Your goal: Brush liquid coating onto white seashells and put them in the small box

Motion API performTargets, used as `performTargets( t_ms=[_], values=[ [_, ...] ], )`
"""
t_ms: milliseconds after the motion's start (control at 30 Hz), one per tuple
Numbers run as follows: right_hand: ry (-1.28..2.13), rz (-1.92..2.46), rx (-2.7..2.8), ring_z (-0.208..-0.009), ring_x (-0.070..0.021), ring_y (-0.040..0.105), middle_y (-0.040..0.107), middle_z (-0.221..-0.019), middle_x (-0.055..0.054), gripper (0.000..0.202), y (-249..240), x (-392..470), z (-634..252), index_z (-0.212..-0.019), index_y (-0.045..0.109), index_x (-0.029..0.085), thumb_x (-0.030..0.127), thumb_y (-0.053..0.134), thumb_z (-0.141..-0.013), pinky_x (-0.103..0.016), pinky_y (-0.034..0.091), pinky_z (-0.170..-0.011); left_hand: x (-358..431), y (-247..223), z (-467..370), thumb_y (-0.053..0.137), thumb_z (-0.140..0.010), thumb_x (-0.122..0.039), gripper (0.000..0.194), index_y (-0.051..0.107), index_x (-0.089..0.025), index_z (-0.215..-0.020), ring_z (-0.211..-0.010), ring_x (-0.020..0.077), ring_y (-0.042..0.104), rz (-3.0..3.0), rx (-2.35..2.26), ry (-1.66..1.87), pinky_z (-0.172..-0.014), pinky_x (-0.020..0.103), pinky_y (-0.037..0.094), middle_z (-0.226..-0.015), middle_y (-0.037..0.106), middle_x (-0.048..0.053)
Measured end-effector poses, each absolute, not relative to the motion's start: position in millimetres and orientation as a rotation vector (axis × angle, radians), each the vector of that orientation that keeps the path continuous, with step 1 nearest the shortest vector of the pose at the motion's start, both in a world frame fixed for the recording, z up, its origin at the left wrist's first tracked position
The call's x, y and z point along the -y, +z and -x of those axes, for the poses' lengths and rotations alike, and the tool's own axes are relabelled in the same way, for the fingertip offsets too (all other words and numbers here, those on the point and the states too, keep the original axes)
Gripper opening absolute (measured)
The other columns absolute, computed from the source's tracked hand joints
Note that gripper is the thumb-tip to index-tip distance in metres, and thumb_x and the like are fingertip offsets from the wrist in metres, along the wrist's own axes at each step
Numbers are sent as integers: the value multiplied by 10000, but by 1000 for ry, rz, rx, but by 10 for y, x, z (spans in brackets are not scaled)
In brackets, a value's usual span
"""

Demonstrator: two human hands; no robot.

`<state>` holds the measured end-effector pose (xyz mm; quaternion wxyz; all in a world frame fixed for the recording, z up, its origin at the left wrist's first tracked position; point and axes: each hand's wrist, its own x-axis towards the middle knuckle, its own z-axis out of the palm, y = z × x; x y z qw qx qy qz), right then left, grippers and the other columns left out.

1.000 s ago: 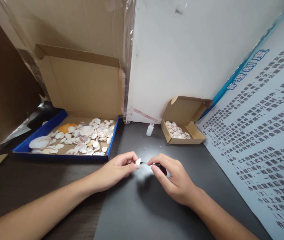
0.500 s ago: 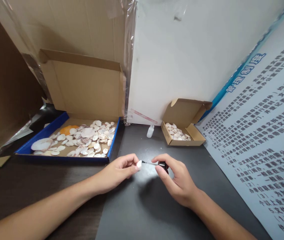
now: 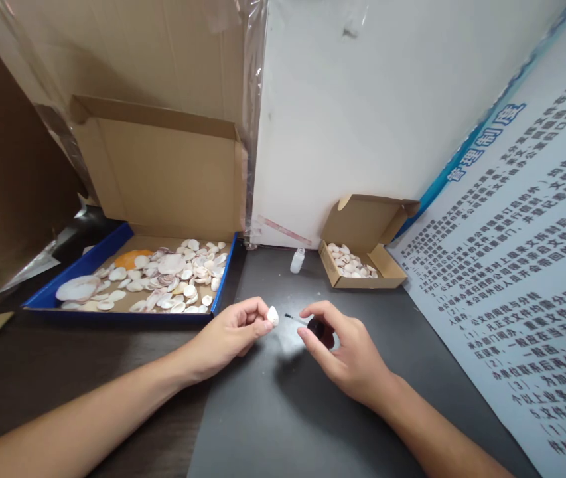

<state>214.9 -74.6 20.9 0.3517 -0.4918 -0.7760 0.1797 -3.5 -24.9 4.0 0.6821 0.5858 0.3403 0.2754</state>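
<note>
My left hand point(image 3: 237, 332) pinches a small white shell point(image 3: 273, 316) between thumb and fingertips. To its right, my right hand point(image 3: 347, 345) grips the black cap of a small brush point(image 3: 315, 326), whose thin stem and dark tip point left toward the shell. A gap separates the brush tip from the shell. Behind the hands, a small translucent bottle point(image 3: 297, 261) stands uncapped on the dark mat point(image 3: 253, 411).
At the left, an open blue-rimmed box point(image 3: 128, 316) holds many shells and an orange one. A smaller open cardboard box point(image 3: 369, 283) with shells stands at the back right. A printed board point(image 3: 521, 265) leans along the right side.
The brush tip has come away from the shell. My left hand has turned the shell so that more of its white face shows, and the brush is tilted more.
</note>
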Motion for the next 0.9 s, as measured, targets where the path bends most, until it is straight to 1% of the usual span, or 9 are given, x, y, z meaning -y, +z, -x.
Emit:
performTargets(
  t_ms=[67,167,333,467,600,767,900],
  values=[
    [478,1270,1993,-515,-126,512,565,-621,36,113,203,738,-2158,-989,577,213,297,541,-923,-241,418,-526,248,40,34,633,-836,-525,363,482,-195,-835,-484,62,201,-1312,-764,611,-448,210,162,-594,299,-105],
    [512,1181,2013,-537,-130,534,591,-647,21,143,191,737,-2165,-1004,587,215,307,490,-954,-234,425,-523,257,51,31,626,-840,-520,359,479,-193,-826,-499,66,219,-1338,-769,596,-466,212,177,-606,326,-100],
    [428,1264,1984,-528,-130,541,609,-654,15,138,171,729,-2148,-1004,591,206,308,533,-931,-236,434,-519,283,76,23,607,-846,-530,368,486,-184,-817,-544,76,246,-1416,-775,588,-504,224,197,-641,365,-82],
    [450,1187,2013,-535,-129,550,618,-660,12,135,189,728,-2147,-993,593,211,294,495,-950,-232,442,-524,285,82,23,591,-859,-521,353,480,-189,-816,-547,80,247,-1416,-785,572,-505,229,193,-649,362,-79],
    [418,1238,2010,-516,-123,533,605,-638,20,109,202,736,-2151,-967,589,208,300,550,-922,-232,432,-516,280,74,28,575,-873,-522,345,477,-193,-827,-540,80,235,-1428,-788,560,-498,229,183,-636,341,-84],
    [487,1175,2035,-537,-125,540,611,-656,12,136,193,737,-2156,-982,594,211,303,498,-950,-228,431,-525,283,74,25,577,-865,-534,352,473,-200,-826,-534,87,232,-1432,-798,548,-495,232,177,-605,319,-88],
    [455,1244,2020,-524,-123,522,591,-641,23,124,202,724,-2166,-977,594,204,308,552,-924,-234,420,-534,282,94,22,582,-853,-539,361,470,-198,-819,-543,89,230,-1435,-791,548,-506,238,179,-619,328,-85]
  ],
)
